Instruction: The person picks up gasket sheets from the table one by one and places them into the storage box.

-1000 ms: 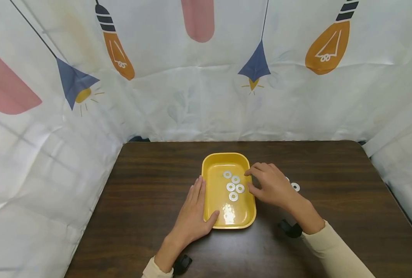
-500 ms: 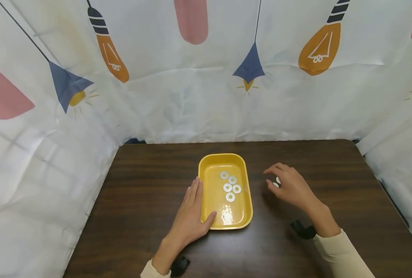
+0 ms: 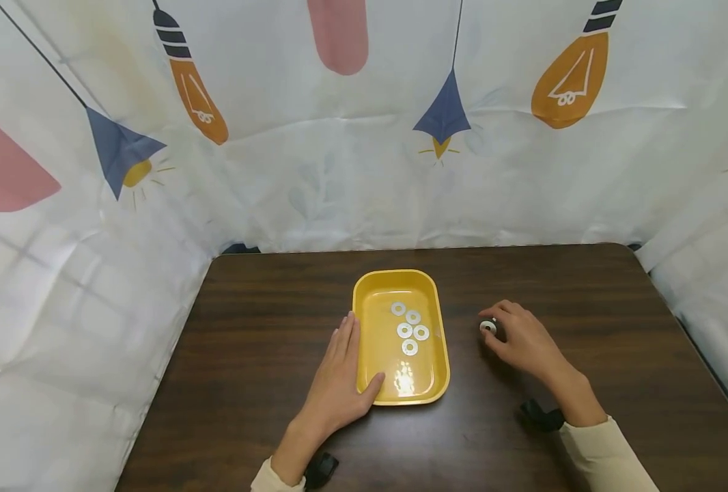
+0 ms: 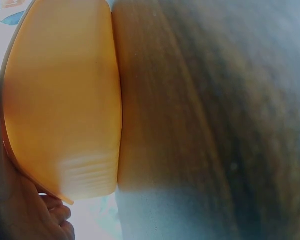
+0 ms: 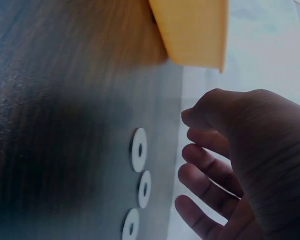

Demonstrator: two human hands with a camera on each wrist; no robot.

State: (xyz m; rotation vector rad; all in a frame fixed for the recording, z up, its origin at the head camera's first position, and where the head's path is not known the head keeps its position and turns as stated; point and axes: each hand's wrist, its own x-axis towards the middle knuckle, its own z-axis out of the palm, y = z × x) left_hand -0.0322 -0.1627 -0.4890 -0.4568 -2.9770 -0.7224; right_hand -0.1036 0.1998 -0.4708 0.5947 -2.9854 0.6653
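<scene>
My left hand [image 3: 336,376] lies along the left side of a yellow tray [image 3: 446,372], its fingers straight against the wall and the thumb over the rim. Several flat white washers [image 3: 405,324] lie inside the tray. To the right of it, my right hand [image 3: 524,342] hovers low over the table, thumb and fingers parted. A white washer [image 3: 483,324] shows in the gap between them in the head view. In the right wrist view, three washers [image 5: 136,159] lie in a row on the table, apart from the loosely bent fingers [image 5: 202,160].
The dark wood-grain table [image 3: 266,342] runs back to a white curtain [image 3: 364,191] printed with lamps and bulbs. Its cloth also hangs along the left and right sides. Black wrist cameras [image 3: 542,415] sit on both wrists.
My right hand has moved from the tray's right rim out to the right, over the washers on the table, its thumb and fingers drawing around one. The left hand has stayed at the tray.
</scene>
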